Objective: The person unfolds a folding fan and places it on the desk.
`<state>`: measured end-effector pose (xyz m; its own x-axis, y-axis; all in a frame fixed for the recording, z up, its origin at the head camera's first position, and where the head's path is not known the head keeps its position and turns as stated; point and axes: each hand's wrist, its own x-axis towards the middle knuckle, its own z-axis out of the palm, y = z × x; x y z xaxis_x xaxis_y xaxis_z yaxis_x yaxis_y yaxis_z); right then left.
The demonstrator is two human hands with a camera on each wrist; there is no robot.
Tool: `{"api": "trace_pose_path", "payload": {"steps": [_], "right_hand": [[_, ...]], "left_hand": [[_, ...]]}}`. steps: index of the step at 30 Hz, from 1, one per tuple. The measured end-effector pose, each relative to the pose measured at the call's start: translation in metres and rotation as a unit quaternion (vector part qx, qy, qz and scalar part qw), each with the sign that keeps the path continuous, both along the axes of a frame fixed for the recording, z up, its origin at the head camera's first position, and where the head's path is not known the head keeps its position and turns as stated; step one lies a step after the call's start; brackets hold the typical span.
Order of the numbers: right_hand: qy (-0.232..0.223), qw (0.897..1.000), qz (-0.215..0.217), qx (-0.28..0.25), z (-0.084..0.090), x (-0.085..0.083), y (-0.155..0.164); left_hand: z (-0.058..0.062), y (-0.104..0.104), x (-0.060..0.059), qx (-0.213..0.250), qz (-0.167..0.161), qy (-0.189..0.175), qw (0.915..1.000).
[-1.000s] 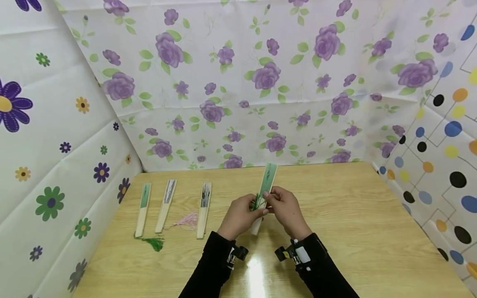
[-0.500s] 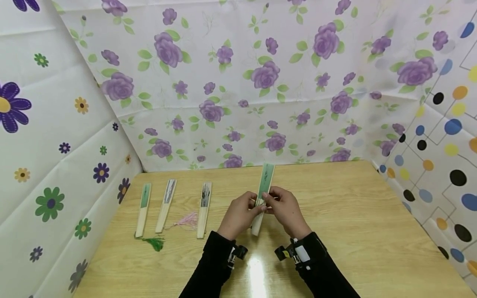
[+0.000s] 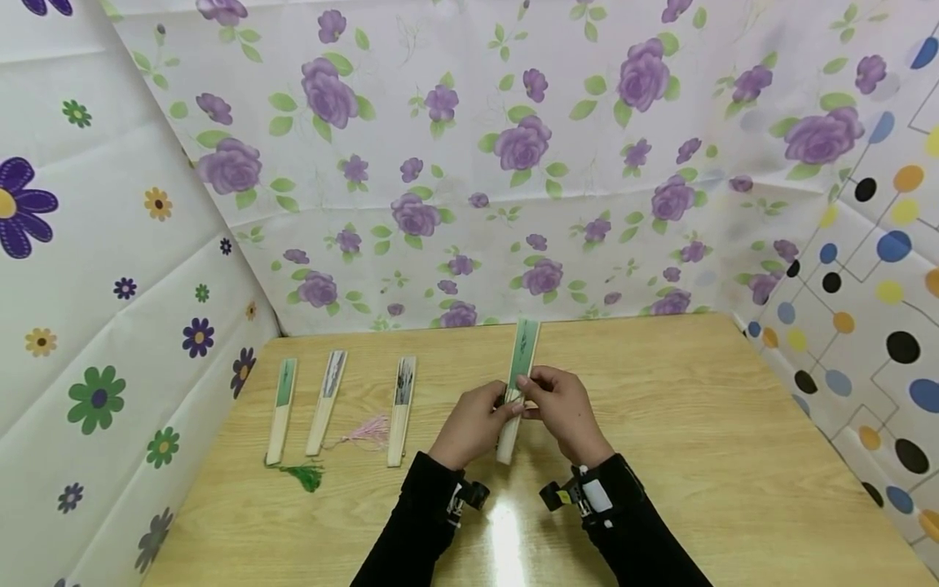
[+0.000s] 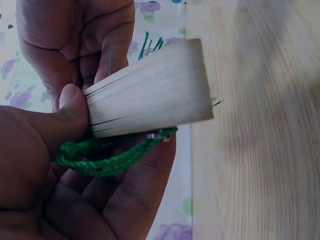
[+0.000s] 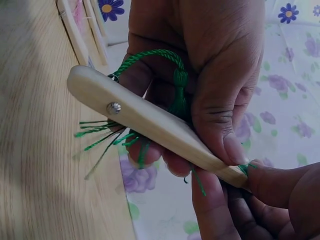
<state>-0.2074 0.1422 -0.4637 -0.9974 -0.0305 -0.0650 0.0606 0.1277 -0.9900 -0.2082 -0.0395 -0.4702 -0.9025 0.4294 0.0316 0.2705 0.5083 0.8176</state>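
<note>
**Both hands on one folded fan above the table**

Both sets of fingers are curled round the same closed fan (image 3: 517,383), pinching its bamboo ribs near the middle. The left hand (image 3: 475,422) has its thumb pressed flat against the stacked ribs, and the fan's green cord (image 4: 107,157) loops across its palm. The right hand (image 3: 561,408) grips from the other side, fingers wrapped over the guard, with the green tassel (image 5: 117,137) spilling out between them beside the metal rivet (image 5: 114,107).

The fan is held up over the middle of the wooden table (image 3: 697,456), its green-papered end pointing to 12 o'clock, towards the flowered backdrop (image 3: 513,163), and its pale pivot end to 6 o'clock, towards the person's black sleeves (image 3: 418,530).

Out at 9 o'clock from the hands, three more closed fans lie flat in a row, well apart from the held one: a green-topped fan (image 3: 282,410) farthest left, a grey-topped fan (image 3: 327,401) next, then a dark-printed fan (image 3: 400,408) nearest. A pink tassel (image 3: 364,430) lies between the last two, and a loose green tassel (image 3: 302,475) lies by the near end of the row's left fan.
</note>
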Motion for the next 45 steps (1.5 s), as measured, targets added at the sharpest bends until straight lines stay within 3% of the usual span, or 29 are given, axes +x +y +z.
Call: {"api": "trace_pose_path", "payload": {"steps": [6, 15, 29, 32, 35, 39, 42, 45], "right_hand": [[-0.010, 1.000, -0.014, -0.017, -0.001, -0.002, 0.001], [-0.031, 0.993, -0.065, -0.092, -0.004, -0.008, 0.000], [-0.035, 0.995, -0.074, -0.057, -0.003, -0.006, 0.002], [-0.034, 0.995, -0.066, -0.066, -0.003, -0.007, 0.002], [-0.032, 0.994, -0.047, -0.089, -0.004, -0.007, 0.004], [-0.040, 0.993, 0.006, -0.115, -0.005, -0.008, 0.011], [-0.043, 0.992, 0.041, -0.113, -0.006, -0.008, 0.015], [-0.041, 0.992, 0.039, -0.111, -0.005, -0.008, 0.016]], "left_hand": [[0.001, 0.002, 0.001, 0.013, 0.010, -0.006, 0.9998], [0.004, 0.002, 0.000, 0.033, 0.048, 0.009, 0.9983], [0.005, -0.001, -0.001, 0.064, 0.021, -0.053, 0.9963], [0.005, -0.004, -0.001, 0.063, 0.018, -0.055, 0.9964], [0.005, -0.007, -0.002, 0.096, 0.017, -0.071, 0.9927], [0.003, -0.009, -0.003, 0.154, 0.015, -0.103, 0.9825], [0.002, -0.008, -0.004, 0.170, 0.016, -0.111, 0.9792], [0.002, -0.007, -0.004, 0.177, 0.024, -0.111, 0.9776]]}}
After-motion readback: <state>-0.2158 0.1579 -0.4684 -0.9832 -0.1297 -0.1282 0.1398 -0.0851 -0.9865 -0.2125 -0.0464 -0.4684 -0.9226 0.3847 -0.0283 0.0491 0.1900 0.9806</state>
